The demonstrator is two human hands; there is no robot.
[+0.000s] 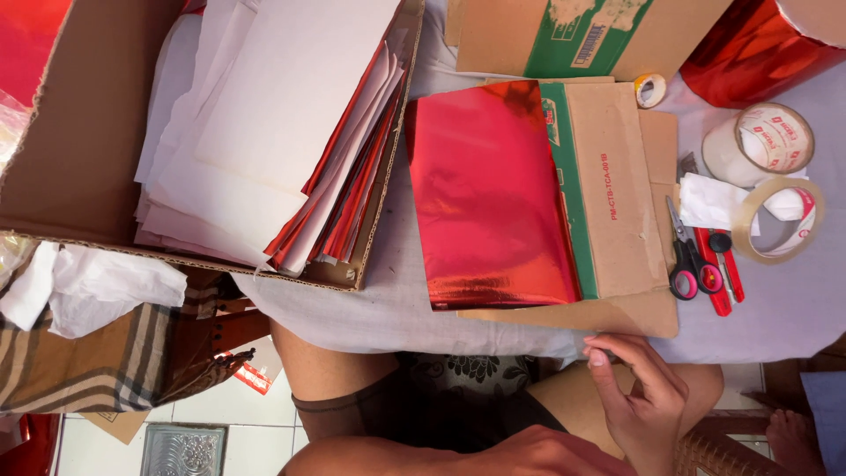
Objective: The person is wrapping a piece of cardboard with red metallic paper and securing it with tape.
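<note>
In the head view, one sheet of shiny red foil [489, 189] is seen lying flat on a flattened brown cardboard piece [617, 203] with a green band, which rests on the cloth-covered table [388, 308]. The right hand [639, 392] is held at the near edge of the table, just below the corner of that cardboard, with its fingers [608, 348] curled loosely and the fingertips close to the cardboard's edge; nothing is seen gripped in it, and whether the edge is actually touched cannot be told. The left hand [538, 449] is seen only in part at the bottom of the picture, resting low over the lap, and its grasp cannot be told. To the right of the cardboard, one pair of scissors [692, 256] with pink handles is laid beside one red cutter [723, 264]. Three rolls of tape are counted: two large clear ones [775, 176] overlapping near the right edge and one small roll [650, 88] further back. One open cardboard box [79, 141] at the left is filled with a stack of white and red sheets [273, 132]. One further box [573, 35] with a green print is set at the far edge.
</note>
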